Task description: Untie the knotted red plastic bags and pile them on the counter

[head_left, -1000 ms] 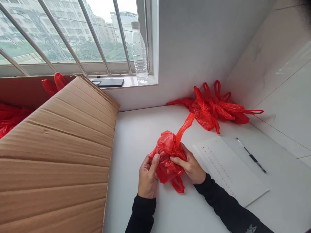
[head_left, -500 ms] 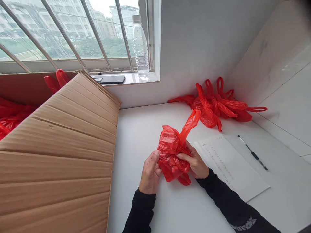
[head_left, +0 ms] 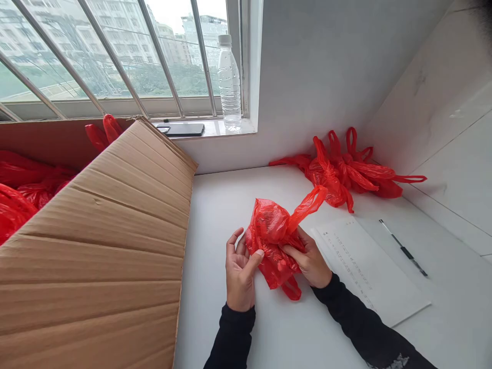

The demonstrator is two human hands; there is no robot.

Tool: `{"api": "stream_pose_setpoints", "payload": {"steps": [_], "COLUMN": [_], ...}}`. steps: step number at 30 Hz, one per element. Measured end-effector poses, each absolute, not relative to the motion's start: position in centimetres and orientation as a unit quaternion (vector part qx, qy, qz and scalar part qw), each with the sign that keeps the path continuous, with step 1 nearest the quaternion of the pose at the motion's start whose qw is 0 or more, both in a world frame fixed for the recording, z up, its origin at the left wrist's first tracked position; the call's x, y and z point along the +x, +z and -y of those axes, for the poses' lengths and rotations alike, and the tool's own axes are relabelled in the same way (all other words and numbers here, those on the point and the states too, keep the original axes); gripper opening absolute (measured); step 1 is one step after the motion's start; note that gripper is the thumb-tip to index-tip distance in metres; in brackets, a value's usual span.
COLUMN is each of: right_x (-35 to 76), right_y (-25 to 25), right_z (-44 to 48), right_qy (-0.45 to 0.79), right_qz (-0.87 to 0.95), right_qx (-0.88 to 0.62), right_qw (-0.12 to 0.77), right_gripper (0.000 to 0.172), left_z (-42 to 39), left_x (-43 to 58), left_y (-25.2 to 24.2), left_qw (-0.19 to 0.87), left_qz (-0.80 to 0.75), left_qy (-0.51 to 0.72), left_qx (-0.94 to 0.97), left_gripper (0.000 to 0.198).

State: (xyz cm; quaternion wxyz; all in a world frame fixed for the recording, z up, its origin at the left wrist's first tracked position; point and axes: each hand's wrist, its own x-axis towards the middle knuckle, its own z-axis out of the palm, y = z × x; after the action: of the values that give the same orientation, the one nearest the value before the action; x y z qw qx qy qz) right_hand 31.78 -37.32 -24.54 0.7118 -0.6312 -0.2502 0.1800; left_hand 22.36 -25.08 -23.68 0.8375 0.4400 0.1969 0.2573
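A knotted red plastic bag is held between my two hands above the white tabletop. One handle loop of it sticks up to the right, and another hangs below. My right hand grips its right side, thumb in front and the other fingers hidden behind. At the left edge, my left hand has its thumb on the front of the bag, with fingers bent around behind it and the index finger lifted away. What the bag contains cannot be made out.
On the left stands an open cardboard box with red bags inside. More red bags are piled against the wall. A written paper pad and a pen lie right. The windowsill holds a phone and a bottle.
My left thumb has moved lower on the bag and the left fingers have spread. The bag has tilted, its upper handle leaning further right. The whole view has shifted slightly.
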Motion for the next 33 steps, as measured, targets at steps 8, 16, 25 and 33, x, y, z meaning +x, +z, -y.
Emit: {"api": "stream_pose_setpoints", "payload": {"steps": [8,16,25,33], "right_x": [30.5,29.2,28.2,28.4], "right_y": [-22.6,-21.5,-21.2,-21.1], "right_z": [37.1,38.3,37.8,44.8], "right_qy": [0.086,0.081,-0.007,-0.01], "right_qz": [0.351,0.447,0.472,0.303], "right_qx": [-0.715,-0.713,-0.767,-0.835], "right_qw": [0.599,0.533,0.434,0.459], "right_gripper": [0.038,0.068,0.058,0.043], "left_z": [25.1,23.7,24.3,22.2], "left_x": [22.2,22.7,23.3,23.6], "left_y": [-23.9,-24.7,-23.9,-24.1], "left_qw": [0.807,0.843,0.869,0.869], "left_qz": [-0.145,-0.201,-0.172,-0.207], "left_qy": [0.202,0.21,0.208,0.273], "left_qx": [0.535,0.452,0.414,0.357], "left_gripper": [0.044,0.018,0.034,0.032]}}
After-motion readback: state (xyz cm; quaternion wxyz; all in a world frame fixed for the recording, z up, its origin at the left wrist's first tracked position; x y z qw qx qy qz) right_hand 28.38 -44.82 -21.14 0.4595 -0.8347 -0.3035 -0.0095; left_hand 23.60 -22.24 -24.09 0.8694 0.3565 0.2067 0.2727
